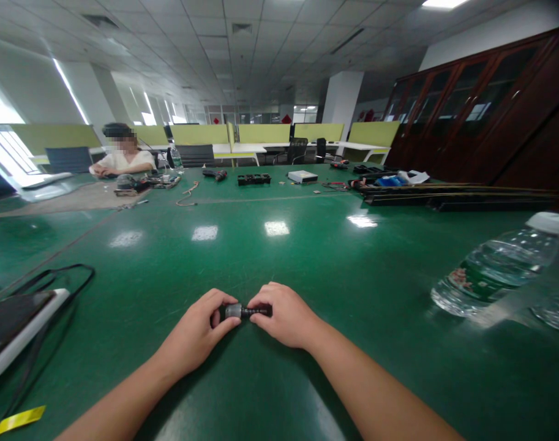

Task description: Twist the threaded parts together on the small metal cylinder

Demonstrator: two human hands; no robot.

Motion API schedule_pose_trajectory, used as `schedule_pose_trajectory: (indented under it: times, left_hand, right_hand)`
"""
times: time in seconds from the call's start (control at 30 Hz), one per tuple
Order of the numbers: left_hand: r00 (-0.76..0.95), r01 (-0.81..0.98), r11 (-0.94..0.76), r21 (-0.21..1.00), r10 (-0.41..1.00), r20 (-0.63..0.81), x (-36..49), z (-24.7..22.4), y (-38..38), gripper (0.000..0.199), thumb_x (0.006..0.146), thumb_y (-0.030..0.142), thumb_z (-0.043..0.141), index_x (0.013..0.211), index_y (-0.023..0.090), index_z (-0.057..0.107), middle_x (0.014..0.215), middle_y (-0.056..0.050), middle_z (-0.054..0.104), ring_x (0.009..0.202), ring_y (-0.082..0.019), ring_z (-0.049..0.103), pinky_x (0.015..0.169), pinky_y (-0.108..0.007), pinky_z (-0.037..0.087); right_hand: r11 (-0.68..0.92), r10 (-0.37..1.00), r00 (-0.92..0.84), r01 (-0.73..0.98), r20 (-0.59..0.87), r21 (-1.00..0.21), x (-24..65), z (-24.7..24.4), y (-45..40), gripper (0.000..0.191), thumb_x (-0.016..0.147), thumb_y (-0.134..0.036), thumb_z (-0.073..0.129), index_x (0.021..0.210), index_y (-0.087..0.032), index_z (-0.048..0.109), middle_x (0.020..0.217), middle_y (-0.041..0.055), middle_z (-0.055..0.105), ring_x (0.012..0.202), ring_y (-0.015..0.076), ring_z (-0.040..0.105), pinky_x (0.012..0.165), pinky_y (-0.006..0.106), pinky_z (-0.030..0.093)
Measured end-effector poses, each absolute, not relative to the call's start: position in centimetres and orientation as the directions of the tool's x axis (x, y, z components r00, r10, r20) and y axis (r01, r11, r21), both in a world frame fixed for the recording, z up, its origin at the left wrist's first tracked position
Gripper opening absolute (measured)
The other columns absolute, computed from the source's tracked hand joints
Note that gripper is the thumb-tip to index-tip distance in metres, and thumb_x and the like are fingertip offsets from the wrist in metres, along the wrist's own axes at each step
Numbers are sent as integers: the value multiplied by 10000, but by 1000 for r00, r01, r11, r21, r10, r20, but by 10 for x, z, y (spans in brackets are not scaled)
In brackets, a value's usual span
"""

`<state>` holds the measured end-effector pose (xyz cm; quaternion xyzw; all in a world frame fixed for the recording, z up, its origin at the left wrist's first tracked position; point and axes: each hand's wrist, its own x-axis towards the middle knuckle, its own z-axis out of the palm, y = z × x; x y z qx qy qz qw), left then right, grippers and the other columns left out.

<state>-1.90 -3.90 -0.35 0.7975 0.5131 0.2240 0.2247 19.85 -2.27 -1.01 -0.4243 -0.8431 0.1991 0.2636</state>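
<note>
In the head view, a small rod-shaped part (234, 311) lies sideways low over the green table (169, 257). Its left end is a thick grey metallic cylinder; a thinner, dark, ridged shaft runs to the right. Thumb and fingers of my left hand (201, 321) pinch the grey cylinder. My right hand (283, 315) is closed around the dark shaft, thumb below and fingers above. The fingers partly hide both ends, and I cannot tell what kind of part it is.
Nearby left lies a white-edged phone-like device (24, 327) with a black strap. A water bottle (495, 269) stands at right. Farther back are a power drill (215, 175), a black tray (254, 179), a white box (302, 177) and long dark strips (444, 195). Another person (123, 153) sits far left.
</note>
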Motion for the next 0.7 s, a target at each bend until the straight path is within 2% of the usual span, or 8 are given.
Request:
schedule_pose_trajectory:
  times: [0.7]
  left_hand:
    - [402,688,-404,603,904,147,-22,-5,-37,211,908,321,596,1086,216,639,876,-8,600,701,-162,540,660,-266,435]
  right_hand:
    - [508,847,-487,622,214,-595,214,-3,-23,91,759,-171,716,845,-194,734,767,8,653,764,151,568,700,260,413]
